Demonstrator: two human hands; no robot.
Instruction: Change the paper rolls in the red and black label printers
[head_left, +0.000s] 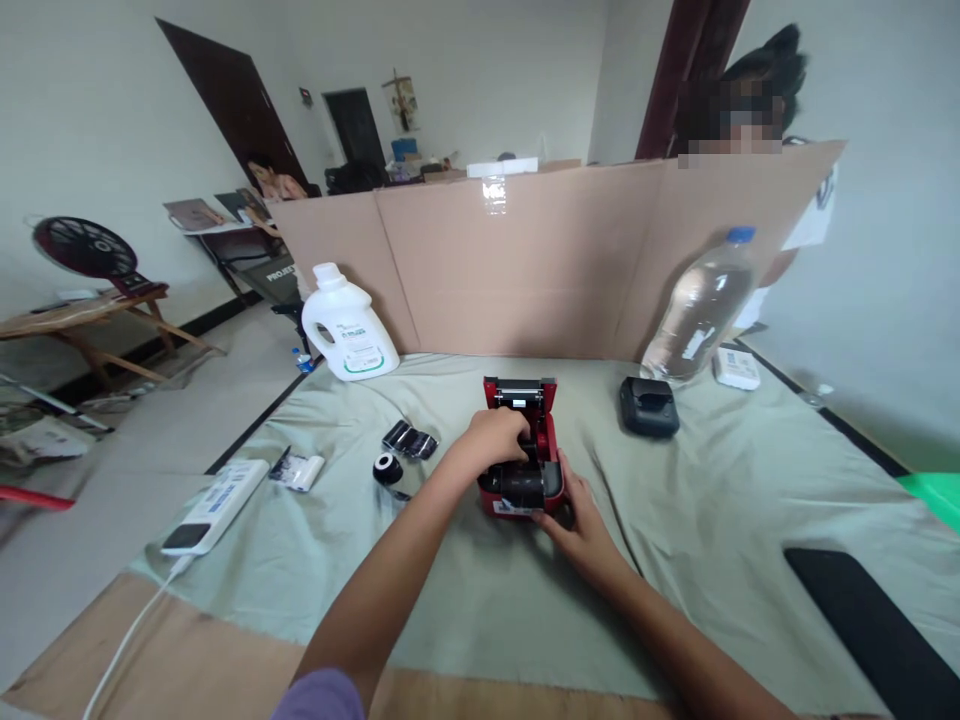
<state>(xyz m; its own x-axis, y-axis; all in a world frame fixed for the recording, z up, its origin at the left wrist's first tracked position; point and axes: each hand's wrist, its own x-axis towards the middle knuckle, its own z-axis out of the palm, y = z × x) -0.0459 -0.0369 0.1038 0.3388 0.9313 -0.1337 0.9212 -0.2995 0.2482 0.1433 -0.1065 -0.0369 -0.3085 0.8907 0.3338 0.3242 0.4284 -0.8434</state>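
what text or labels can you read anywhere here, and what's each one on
"PROJEC", cut off: white letters on the dark chair back behind the white jug.
White jug's label: green print, too blurred to read.
Clear bottle: label unreadable.
White power strip: markings too small.
Red printer under the left hand and right hand: front sticker too small.

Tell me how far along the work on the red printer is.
Done: the red printer lies open, lid up. In hand: the left hand reaches into its compartment while the right hand steadies the front. Left: the lid is not yet closed; a small roll lies apart on the cloth.
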